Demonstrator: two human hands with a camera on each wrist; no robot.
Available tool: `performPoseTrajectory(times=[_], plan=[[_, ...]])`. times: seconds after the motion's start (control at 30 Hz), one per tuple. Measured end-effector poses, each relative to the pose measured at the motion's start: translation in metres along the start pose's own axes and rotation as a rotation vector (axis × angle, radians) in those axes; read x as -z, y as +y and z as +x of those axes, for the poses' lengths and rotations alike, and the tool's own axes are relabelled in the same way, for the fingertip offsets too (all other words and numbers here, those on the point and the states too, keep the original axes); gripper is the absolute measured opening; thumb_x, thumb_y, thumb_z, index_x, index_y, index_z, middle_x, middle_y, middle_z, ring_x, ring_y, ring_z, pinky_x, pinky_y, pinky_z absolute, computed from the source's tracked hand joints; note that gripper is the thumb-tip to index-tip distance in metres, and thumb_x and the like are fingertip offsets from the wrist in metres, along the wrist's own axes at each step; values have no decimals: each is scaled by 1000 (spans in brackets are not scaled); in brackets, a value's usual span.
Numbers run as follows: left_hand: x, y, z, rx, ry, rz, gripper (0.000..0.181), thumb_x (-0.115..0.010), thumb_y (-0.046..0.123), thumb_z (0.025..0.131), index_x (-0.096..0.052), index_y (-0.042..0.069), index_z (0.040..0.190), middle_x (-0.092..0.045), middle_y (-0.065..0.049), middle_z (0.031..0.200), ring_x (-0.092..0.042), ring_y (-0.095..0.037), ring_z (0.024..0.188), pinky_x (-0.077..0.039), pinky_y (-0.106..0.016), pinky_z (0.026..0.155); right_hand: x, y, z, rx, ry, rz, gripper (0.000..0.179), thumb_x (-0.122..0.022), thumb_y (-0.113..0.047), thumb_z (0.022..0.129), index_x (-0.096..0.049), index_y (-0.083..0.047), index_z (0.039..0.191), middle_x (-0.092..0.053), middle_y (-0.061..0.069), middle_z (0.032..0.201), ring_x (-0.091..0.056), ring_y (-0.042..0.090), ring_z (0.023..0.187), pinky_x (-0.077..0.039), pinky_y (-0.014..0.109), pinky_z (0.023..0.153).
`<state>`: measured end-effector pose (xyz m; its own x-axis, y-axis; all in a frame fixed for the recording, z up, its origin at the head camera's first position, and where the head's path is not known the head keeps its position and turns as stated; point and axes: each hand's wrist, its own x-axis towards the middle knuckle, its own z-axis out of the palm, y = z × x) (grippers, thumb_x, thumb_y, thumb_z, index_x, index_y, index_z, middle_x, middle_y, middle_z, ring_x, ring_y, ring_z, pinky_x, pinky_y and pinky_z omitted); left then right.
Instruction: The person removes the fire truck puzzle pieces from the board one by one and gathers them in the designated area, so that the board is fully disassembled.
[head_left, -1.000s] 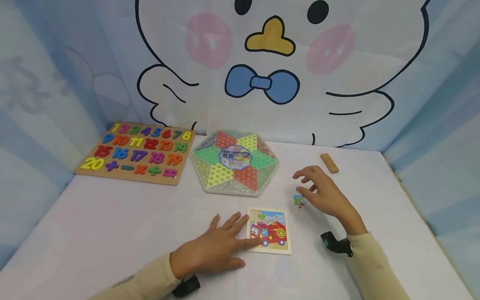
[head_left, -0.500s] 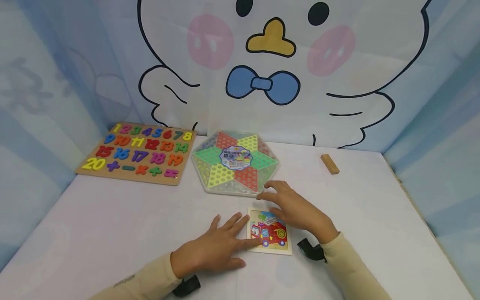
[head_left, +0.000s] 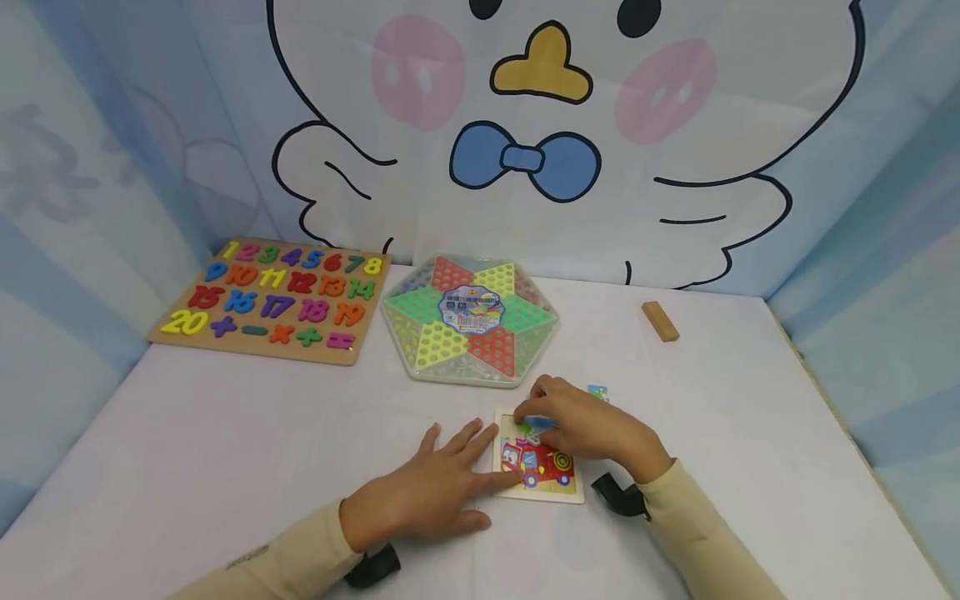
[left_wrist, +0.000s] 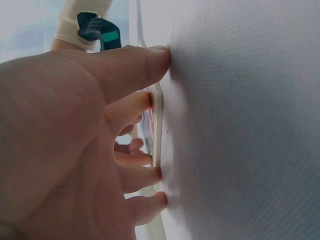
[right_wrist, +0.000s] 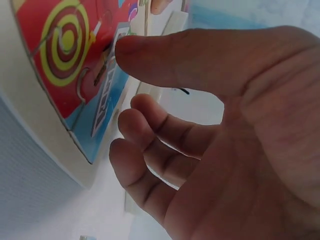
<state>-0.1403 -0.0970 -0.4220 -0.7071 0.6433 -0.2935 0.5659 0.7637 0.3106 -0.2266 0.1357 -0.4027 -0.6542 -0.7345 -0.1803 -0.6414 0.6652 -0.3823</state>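
A small framed jigsaw puzzle [head_left: 537,495] of a red fire truck lies flat on the table. My left hand [head_left: 438,486] rests spread at its left side, one fingertip on the picture and another at the frame. Over the top of the puzzle, my right hand [head_left: 588,419] bends down. Its thumb [right_wrist: 145,55] touches the picture by the ladder, the index finger reaches the upper left corner, and the other fingers curl loosely. Whether thumb and index pinch a piece is hidden. A loose puzzle piece [head_left: 597,391] shows partly behind the right hand.
Behind the puzzle lies a hexagonal star-patterned game board [head_left: 470,321] under clear plastic. A wooden number board [head_left: 264,344] is at the back left. One wooden block [head_left: 660,322] sits at the back right. A printed cloth backdrop [head_left: 532,225] rises behind the table [head_left: 300,433].
My right hand has come left from beside the loose piece onto the puzzle, and its fingers have bent toward the upper left corner. The left hand has stayed in place.
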Motion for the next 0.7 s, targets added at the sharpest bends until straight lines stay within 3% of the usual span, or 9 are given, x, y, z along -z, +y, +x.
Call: performPoseTrajectory(times=[0.27,0.7], plan=[[0,1,0,-1,4,8,59,-68,48,96,-46,47,152,-24,-9,168,-18,-33,155,-23,-73,111,-2,2,1,-31,-25,62,27,-74,-5,92,-74,-13,118,-57,4,107,-56,16,86,-51,29,78],[-1,0,-1,-4,17,10,59,-68,47,96,-46,46,152,-24,-10,168,-18,-33,155,-23,-73,111,-7,3,4,21,12,33,23,-73,-5,91,-71,-15,112,-61,1,109,-54,17,96,-52,37,87]])
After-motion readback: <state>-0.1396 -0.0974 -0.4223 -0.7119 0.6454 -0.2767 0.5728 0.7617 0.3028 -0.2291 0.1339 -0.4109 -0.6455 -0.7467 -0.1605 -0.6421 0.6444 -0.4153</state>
